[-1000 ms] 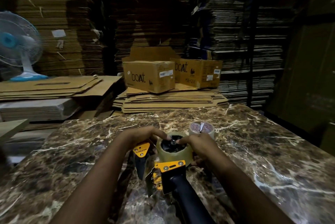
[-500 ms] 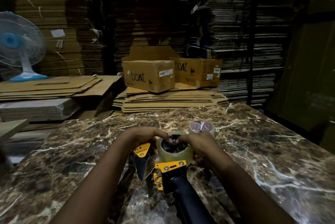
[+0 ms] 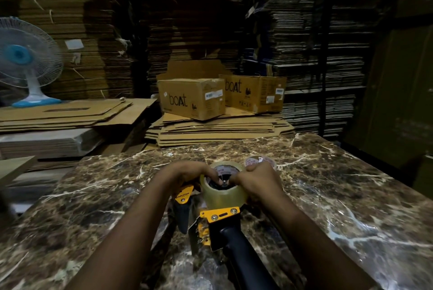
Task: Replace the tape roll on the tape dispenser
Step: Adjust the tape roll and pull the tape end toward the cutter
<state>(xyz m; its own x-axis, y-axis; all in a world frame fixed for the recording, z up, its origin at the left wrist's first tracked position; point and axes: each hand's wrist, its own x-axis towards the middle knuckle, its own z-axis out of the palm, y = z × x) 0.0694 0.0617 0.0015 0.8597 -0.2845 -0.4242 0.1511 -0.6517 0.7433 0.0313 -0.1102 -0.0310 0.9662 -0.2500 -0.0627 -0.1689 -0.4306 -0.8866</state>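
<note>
A yellow and black tape dispenser (image 3: 219, 214) lies on the marble table (image 3: 328, 196), its black handle pointing toward me. A clear tape roll (image 3: 222, 194) sits on its hub. My left hand (image 3: 187, 173) grips the roll's left rim, fingers reaching into the core. My right hand (image 3: 256, 180) grips the right rim, fingertips at the centre hub. A second, thinner tape roll (image 3: 263, 162) with a red-printed core lies just behind my right hand, partly hidden by it.
Two cardboard boxes (image 3: 192, 98) marked "boat" rest on flattened cartons (image 3: 218, 130) beyond the table's far edge. A blue and white fan (image 3: 25, 62) stands at far left on cardboard sheets. Tall carton stacks fill the background.
Both hands have shifted slightly on the roll, and the roll looks tilted up so more of its printed core shows. The dispenser has stayed in place.
</note>
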